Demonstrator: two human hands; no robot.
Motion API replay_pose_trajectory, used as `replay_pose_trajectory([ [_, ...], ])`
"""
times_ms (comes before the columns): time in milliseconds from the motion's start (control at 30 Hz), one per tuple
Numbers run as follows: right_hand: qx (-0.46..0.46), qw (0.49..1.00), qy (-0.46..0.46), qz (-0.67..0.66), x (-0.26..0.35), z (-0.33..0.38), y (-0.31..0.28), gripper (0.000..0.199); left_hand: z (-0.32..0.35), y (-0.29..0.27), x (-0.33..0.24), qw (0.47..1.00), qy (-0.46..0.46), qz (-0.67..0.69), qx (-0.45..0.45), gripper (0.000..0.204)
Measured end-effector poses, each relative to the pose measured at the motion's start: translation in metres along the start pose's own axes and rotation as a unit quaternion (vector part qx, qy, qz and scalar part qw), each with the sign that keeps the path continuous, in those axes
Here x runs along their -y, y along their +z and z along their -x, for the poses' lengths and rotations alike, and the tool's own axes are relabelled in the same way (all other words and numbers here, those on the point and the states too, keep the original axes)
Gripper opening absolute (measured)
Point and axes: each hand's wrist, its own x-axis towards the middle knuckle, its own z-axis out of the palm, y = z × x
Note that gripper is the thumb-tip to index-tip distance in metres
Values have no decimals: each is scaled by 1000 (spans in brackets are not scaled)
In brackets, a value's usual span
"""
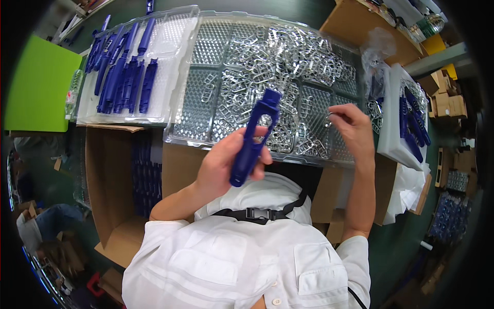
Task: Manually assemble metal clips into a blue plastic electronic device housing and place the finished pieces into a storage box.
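Observation:
My left hand is closed around a long dark-blue plastic housing, held tilted with its narrow end up and an oval opening along its middle. Off to the right, the thumb and fingers of my right hand pinch a small shiny metal piece, mostly hidden by the fingertips. Both hands are over the near part of a clear divided tray. Many small silvery metal frames lie heaped in it, spilling across its compartments.
At the left, a clear tray holds several blue housings, beside a plastic bottle and a green panel. On the right stands a white foam box with blue parts and metal pieces. Cardboard boxes sit below the trays.

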Motion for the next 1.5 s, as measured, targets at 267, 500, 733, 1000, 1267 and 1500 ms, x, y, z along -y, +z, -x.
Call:
replay_pose_trajectory([
  [267,-140,965,-102,-196,92,76,-21,17,-30,23,32,994,-29,-76,70,51],
  [500,-154,970,-187,-2,107,75,13,21,-28,30,42,978,29,-186,88,50],
  [733,-149,970,-189,30,101,72,30,18,-24,28,49,974,55,-212,62,47],
  [1000,-140,972,-179,60,99,72,39,15,-25,25,54,967,60,-247,34,43],
  [1267,-255,950,-172,42,101,77,56,45,-30,23,60,925,136,-354,22,33],
  [1500,-183,973,-116,77,89,81,49,48,-35,29,59,923,127,-363,6,25],
])
